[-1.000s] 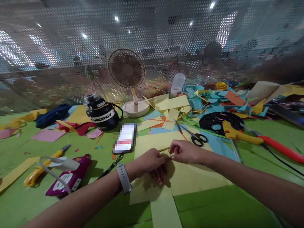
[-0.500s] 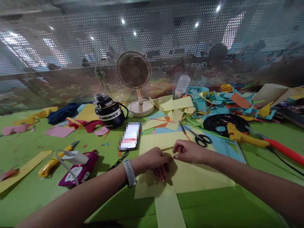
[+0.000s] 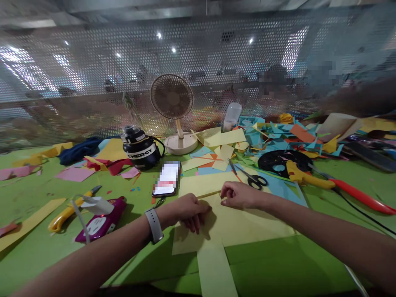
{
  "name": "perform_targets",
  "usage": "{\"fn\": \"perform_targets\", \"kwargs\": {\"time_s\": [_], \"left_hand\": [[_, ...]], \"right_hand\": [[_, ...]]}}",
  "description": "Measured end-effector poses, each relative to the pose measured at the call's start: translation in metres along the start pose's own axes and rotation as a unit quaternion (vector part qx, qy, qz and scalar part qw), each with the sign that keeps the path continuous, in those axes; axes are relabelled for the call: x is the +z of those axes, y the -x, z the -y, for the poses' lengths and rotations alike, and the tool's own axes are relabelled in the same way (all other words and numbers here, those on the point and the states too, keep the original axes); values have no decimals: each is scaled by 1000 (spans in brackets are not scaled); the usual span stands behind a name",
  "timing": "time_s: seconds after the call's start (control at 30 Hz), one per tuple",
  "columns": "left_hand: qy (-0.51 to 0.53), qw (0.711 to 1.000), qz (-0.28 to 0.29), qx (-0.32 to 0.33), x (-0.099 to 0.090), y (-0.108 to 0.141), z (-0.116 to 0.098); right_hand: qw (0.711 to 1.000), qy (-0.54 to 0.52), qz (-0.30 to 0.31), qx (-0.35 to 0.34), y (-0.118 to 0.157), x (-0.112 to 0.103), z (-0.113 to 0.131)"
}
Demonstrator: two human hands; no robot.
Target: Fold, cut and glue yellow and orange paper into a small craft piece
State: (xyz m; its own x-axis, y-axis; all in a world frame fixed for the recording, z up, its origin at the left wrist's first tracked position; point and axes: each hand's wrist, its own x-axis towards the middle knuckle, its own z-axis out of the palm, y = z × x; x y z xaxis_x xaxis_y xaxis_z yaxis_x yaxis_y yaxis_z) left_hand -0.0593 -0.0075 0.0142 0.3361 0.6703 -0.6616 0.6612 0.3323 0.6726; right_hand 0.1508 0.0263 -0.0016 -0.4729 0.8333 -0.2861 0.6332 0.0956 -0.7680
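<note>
A pale yellow paper strip runs toward me over larger pale yellow sheets. Its far edge is folded into a narrow lip stretching between my two hands. Curled fingers of my left hand rest at the left end of this fold; the thumb side is partly hidden, and a pale watch band circles the wrist. My right hand is closed in a pinch at the right end of the fold. Black-handled scissors lie open just beyond my right hand.
Beyond my left hand are a phone, a black bottle and a fan. A yellow cutter and purple power bank lie left. Right are a black round tray, a yellow glue gun and a red-handled tool.
My left hand has slid left along the fold, away from my right hand, baring more of the folded lip. My right hand stays at its end. The camera view has shifted slightly.
</note>
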Motion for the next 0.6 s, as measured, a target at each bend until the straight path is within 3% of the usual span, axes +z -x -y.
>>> {"fn": "perform_targets", "kwargs": {"time_s": [0.17,0.27,0.33,0.47,0.6], "left_hand": [[-5,1000,-13,4,0,4,2],[-9,1000,-15,9,1,5,1],[-10,1000,-11,3,0,4,1],[-12,1000,-12,-2,0,1,4],[-23,999,-22,-2,3,2,1]], "right_hand": [[998,-45,34,-1,2,-8,5],[991,-101,89,0,6,-26,10],[983,-169,77,-19,13,-44,13],[940,-318,-79,-93,36,-86,18],[875,-349,-279,-186,67,-121,23]]}}
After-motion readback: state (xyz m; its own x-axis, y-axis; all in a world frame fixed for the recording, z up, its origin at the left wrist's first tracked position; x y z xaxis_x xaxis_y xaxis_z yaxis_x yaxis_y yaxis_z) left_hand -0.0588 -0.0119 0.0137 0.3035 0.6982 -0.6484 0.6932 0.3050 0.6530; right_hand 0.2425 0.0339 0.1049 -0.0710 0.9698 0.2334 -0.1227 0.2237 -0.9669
